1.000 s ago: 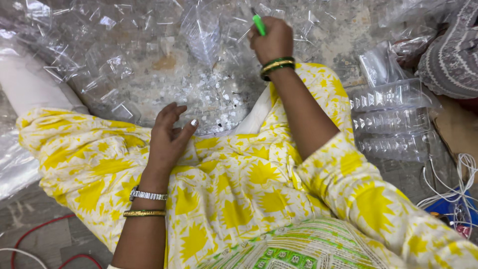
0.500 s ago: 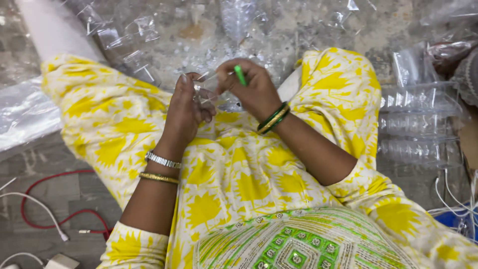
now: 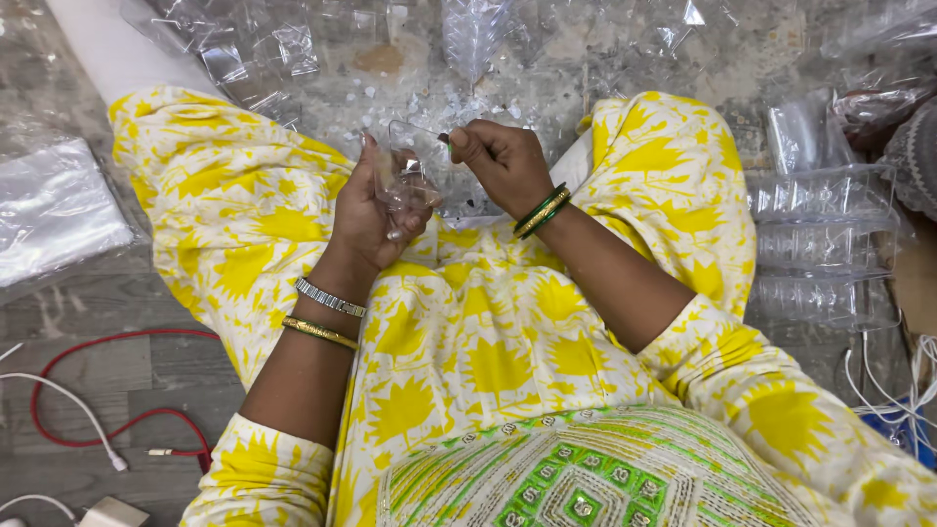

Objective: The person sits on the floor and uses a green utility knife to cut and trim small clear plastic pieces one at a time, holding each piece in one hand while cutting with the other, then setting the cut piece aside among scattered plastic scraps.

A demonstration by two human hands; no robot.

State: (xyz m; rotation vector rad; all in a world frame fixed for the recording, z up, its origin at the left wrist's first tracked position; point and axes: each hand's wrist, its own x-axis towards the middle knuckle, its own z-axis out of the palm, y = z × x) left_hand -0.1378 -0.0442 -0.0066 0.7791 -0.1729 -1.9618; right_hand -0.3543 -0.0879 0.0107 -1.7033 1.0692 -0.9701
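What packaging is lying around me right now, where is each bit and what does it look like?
Clear plastic blister piece: held in the left hand, small, see-through.
Stack of clear plastic trays: on the floor at the right, rectangular, ribbed, transparent.
Pile of clear plastic shells: on the floor ahead, loose, glossy, colourless.
Bundle of plastic bags: far left, flat, whitish.
No labels, signs or screens show.

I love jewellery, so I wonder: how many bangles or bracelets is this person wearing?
4 that I can see: a silver bracelet and a gold bangle on the left wrist, a gold and a green bangle on the right. Others may be hidden.
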